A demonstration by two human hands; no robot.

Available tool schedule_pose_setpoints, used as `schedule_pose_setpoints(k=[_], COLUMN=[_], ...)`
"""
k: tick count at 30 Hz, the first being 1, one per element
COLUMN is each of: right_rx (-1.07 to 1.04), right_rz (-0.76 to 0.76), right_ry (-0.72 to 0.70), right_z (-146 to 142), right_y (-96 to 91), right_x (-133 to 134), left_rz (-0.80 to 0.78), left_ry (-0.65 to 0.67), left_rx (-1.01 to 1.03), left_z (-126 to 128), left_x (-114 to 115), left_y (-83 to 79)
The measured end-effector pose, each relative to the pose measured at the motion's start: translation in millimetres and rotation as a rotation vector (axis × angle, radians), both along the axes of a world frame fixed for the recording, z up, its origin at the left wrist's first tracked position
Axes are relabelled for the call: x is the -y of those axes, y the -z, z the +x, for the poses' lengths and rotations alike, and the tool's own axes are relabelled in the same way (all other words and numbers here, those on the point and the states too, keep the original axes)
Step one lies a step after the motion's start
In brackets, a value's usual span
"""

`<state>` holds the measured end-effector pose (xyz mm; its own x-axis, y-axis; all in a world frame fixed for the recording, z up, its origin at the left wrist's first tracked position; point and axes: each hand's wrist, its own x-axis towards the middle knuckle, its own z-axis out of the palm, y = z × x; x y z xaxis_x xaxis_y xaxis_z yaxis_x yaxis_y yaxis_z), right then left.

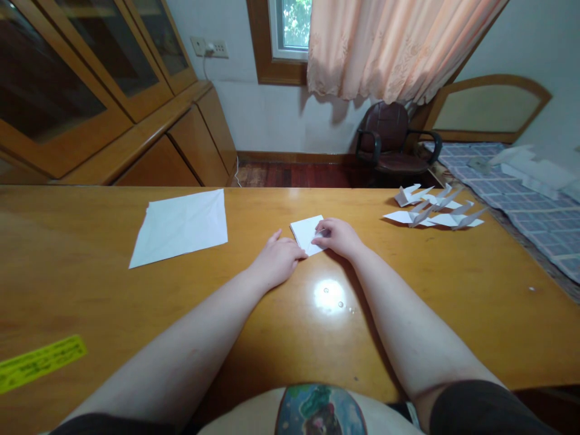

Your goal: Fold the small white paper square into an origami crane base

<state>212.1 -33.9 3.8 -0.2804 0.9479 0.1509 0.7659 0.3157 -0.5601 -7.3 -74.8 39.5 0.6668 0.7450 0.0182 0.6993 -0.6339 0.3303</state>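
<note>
In the head view, one folded white paper square [302, 232] lay between my two hands on the wooden table [389, 284]. I counted four folded paper cranes [410, 218], grouped at 2 o'clock from it, and one larger white sheet [181, 227] at 9 o'clock. The square sat askew, one corner toward 6 o'clock, another toward 1; I could make out no clear long axis. My left hand [281, 258], thumb spread, rested fingertips on the 6 o'clock corner without gripping. My right hand [339, 237] curled over the 3 o'clock side, touching paper; whether it pinched, I couldn't tell. Wood separated the square from sheet, cranes and the table's 12 o'clock edge.
</note>
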Motion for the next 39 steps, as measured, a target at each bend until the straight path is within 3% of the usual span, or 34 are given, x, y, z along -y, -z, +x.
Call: schedule_pose_setpoints(k=[9,18,39], right_rx=[-0.079,-0.084,-0.088], right_rz=[-0.017,0.022,0.072], right_ry=[0.056,0.048,0.200], right_z=[3.2,1.1,5.0], right_y=[7.5,6.6,8.4], right_x=[-4.0,-3.1,-5.1], left_rz=[-0.051,0.020,0.007], left_ry=[-0.047,0.056,0.024], left_rx=[0.035,-0.006,-0.008], left_z=[1.1,0.8,3.5], left_x=[0.8,4.1,4.5], left_y=[-1.4,3.7,2.6])
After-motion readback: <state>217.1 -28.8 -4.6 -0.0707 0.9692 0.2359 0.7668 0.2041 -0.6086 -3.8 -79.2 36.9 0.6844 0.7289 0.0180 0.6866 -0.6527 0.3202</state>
